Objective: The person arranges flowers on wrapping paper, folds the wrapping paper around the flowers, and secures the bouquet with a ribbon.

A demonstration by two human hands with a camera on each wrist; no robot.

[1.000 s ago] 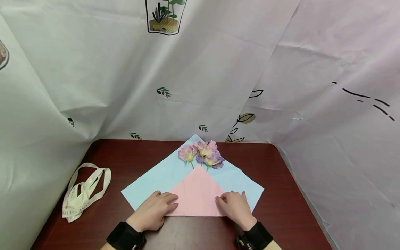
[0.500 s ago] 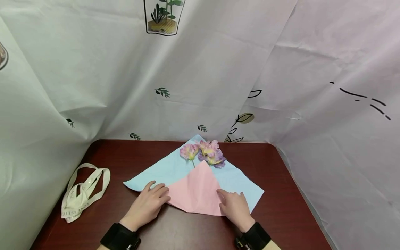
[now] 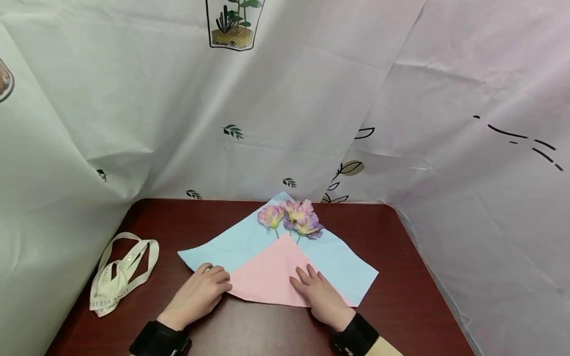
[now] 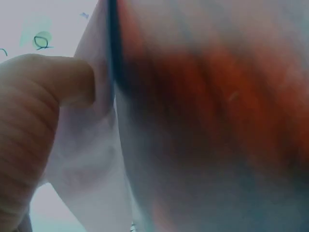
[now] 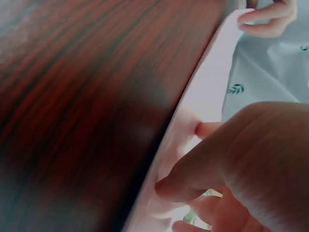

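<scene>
A blue wrapping sheet [image 3: 242,242] lies on the table with its near part folded up, showing a pink flap [image 3: 267,279]. Pink and purple flowers [image 3: 298,217] lie on the blue part, their lower stems hidden under the flap. My left hand [image 3: 196,294] pinches the wrapping sheet at its left folded edge, which is lifted a little; in the left wrist view the thumb [image 4: 36,111] presses against the paper. With fingers spread, my right hand [image 3: 322,299] rests on the flap's right part. The right wrist view shows its thumb [image 5: 193,176] close to the folded edge.
A bundled white ribbon [image 3: 120,277] with printed lettering lies at the left of the dark red-brown table [image 3: 249,329]. White cloth [image 3: 178,99] with leaf prints hangs behind the table and along both sides.
My left hand has moved left and toward me, drawing the left fold outward and raising the blue left corner. My right hand has let go of the right edge and spread over the flap.
</scene>
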